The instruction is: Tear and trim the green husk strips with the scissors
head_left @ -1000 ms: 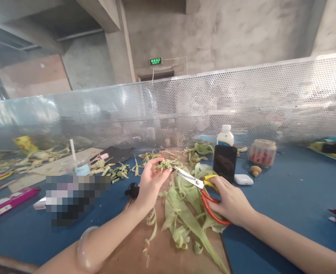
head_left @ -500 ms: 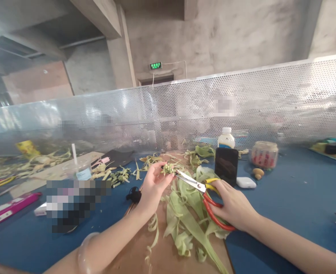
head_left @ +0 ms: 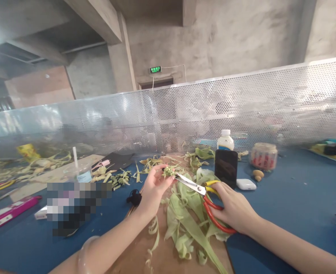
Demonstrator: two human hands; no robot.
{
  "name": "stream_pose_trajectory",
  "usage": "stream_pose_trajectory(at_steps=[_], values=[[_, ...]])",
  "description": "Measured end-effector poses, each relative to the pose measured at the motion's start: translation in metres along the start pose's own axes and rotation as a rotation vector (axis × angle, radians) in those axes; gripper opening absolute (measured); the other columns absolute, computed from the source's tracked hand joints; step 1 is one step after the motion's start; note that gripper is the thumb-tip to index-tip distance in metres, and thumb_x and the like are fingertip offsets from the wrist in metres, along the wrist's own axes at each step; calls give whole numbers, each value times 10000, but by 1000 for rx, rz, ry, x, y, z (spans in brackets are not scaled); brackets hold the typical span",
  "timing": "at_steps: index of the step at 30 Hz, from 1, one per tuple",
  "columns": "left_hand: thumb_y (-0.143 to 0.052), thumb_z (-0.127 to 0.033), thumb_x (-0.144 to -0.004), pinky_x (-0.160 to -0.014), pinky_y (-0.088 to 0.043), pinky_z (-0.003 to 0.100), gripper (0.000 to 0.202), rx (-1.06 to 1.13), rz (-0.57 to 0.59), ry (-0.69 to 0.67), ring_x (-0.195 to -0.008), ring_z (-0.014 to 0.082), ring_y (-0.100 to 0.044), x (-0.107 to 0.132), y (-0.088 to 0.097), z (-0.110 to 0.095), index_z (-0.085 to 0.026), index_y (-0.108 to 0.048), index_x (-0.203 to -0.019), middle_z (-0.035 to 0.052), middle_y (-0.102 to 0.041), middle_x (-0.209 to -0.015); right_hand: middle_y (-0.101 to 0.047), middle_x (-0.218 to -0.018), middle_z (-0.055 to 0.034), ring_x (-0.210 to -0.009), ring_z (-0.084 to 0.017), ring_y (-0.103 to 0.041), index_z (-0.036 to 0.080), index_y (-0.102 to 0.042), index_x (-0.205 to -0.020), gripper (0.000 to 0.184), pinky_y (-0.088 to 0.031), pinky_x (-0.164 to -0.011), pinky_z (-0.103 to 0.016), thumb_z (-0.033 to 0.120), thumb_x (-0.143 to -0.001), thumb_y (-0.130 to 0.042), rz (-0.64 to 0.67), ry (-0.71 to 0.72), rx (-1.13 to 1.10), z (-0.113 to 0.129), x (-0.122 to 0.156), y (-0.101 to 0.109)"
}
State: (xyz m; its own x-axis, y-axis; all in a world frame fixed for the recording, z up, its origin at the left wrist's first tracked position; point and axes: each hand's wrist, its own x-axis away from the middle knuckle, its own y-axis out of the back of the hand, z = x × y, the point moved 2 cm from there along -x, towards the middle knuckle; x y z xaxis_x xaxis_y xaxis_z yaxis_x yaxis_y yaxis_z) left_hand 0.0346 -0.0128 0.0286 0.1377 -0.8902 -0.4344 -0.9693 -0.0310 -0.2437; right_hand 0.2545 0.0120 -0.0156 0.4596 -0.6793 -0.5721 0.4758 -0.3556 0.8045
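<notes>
My left hand (head_left: 154, 188) pinches a small green bunch of plant pieces (head_left: 168, 171) at its fingertips, held above a brown board (head_left: 168, 255). My right hand (head_left: 234, 207) grips red and yellow handled scissors (head_left: 204, 194), whose metal blades point left and reach the bunch. Pale green husk-like leaves (head_left: 189, 217) lie piled on the board under both hands. A clear bangle sits on my left forearm.
A black phone (head_left: 226, 166) stands upright behind the scissors, with a white earbud case (head_left: 246, 184), a white bottle (head_left: 225, 140) and a clear jar (head_left: 263, 155) near it. A perforated metal screen (head_left: 242, 102) runs along the table's back. A pink case (head_left: 10, 211) lies at left.
Both hands hold much the same pose; the view has shifted slightly, and the scissor tips stay at the green bunch.
</notes>
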Motion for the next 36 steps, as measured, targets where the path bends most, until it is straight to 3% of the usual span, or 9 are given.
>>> stream_pose_trajectory(at_steps=[10,20,29,36], values=[[-631,-242,-660,-708,-484,311,389,-77,13,-8,-744,159,-601,0,1,-1,-197,-490,-1020,47,-584,-908,-548,-989,-68,-923,-211,-543,204,-427,-993,300,-477,-673,-312,347,-737,-494,-32,48,28,-1,2,0],[-598,-238,-696,-692,-476,296,327,-57,70,-37,-773,154,-574,4,-1,0,-220,-494,-1006,33,-558,-900,-552,-981,-77,-898,-208,-558,202,-433,-986,299,-485,-625,-291,361,-741,-495,-68,76,56,1,4,-1],[-582,-243,-707,-696,-463,288,335,-44,52,-20,-743,142,-569,4,1,2,-215,-519,-1035,39,-585,-912,-559,-929,-83,-854,-193,-561,183,-444,-962,294,-486,-615,-277,375,-746,-495,-131,140,54,2,5,1],[-568,-200,-704,-630,-474,260,294,88,250,156,-723,134,-566,11,-3,-2,-224,-543,-996,38,-541,-927,-569,-830,-75,-800,-190,-545,182,-467,-892,253,-474,-601,-271,329,-696,-529,-245,330,40,6,7,4]])
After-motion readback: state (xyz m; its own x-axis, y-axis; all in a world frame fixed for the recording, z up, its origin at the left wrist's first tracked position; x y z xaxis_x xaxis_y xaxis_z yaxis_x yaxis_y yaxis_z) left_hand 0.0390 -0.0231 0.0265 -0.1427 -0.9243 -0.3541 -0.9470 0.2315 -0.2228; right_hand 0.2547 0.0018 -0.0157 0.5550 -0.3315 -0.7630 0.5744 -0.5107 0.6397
